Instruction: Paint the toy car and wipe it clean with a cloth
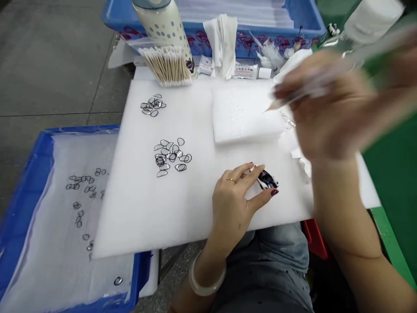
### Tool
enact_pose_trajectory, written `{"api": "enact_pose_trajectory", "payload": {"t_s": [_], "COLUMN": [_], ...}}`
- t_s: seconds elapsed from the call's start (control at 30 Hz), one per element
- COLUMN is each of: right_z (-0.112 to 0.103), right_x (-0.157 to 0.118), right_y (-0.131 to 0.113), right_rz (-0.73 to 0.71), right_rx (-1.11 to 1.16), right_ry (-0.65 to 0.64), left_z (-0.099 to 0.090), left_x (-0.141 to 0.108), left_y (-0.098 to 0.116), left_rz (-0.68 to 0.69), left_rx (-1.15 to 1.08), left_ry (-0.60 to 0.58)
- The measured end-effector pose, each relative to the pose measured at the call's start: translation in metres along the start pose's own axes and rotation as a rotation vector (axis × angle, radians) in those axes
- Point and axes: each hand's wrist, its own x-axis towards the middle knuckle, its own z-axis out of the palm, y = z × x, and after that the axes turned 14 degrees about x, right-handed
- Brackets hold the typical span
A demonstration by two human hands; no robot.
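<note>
Nearest: grey-trousered lap (270, 261) at 6 o'clock, foam board resting across it. Pale bangle (205, 282) on left wrist.

Large white foam board (182, 208) serves as bench: soft, matte, flat; likely chosen so small parts don't scratch or slide. Blue tray (22, 195) at 8 o'clock, lined with white sheet, scattered small dark rings (81, 191) lying on it, well apart from each other. Second blue bin (293, 21) at 12 o'clock, stacked white sheets inside. Smaller foam pad (244, 115) on the board at 1 o'clock, thicker, slightly dimpled surface.

Right hand (332, 108) at 2 o'clock, raised off the board, heavily motion-blurred; seems to hold a thin clear pointed tool (286, 99), tip over the pad's right edge. Finger state: cannot tell through blur.

Left hand (234, 200) at 5 o'clock, heel on the board for steadiness, thumb and forefinger pinching a small glossy dark part (267, 179), held low against the foam. Gold ring on one finger, dark red nails.

Dotted cylinder bottle (163, 21) at 11 o'clock, bundle of cotton swabs (169, 65) leaning at its foot, within reach. Folded white cloth (223, 39) beside.

Two clusters of thin teardrop-shaped dark-rimmed lens outlines: centre group (171, 156), upper group (153, 105) at 11 o'clock; kept apart, probably sorted batches.
</note>
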Motion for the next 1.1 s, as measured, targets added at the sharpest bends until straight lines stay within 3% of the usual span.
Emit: {"api": "enact_pose_trajectory", "payload": {"t_s": [0.03,0.1,0.23,0.3,0.43,0.57,0.7,0.83,1.1], "right_z": [0.004,0.005,-0.019,-0.034,-0.061,-0.101,-0.145,-0.164,-0.194], "right_x": [0.006,0.005,-0.028,-0.049,-0.084,-0.085,-0.058,-0.045,-0.051], "right_y": [0.001,-0.002,-0.011,-0.007,0.014,0.020,0.020,0.034,0.044], "right_rz": [-0.053,-0.156,-0.492,-0.526,-0.271,-0.107,0.248,0.359,0.334], "right_rx": [0.031,0.093,0.117,0.064,-0.288,-0.653,-1.146,-1.206,-1.044], "right_ry": [-0.065,-0.052,0.272,0.309,0.240,0.484,0.655,0.711,0.683], "left_z": [0.000,0.002,0.003,0.003,0.003,0.005,0.006,0.005,0.004], "left_x": [-0.001,-0.002,-0.003,-0.003,-0.003,-0.004,-0.004,-0.004,-0.004], "left_y": [-0.001,-0.002,-0.003,-0.004,-0.005,-0.006,-0.007,-0.007,-0.008], "left_rz": [0.010,0.045,0.114,0.123,0.136,0.165,0.179,0.183,0.178], "left_rx": [0.011,0.040,0.073,0.078,0.093,0.108,0.117,0.123,0.141], "left_ry": [0.007,0.019,0.053,0.068,0.081,0.103,0.126,0.126,0.107]}}
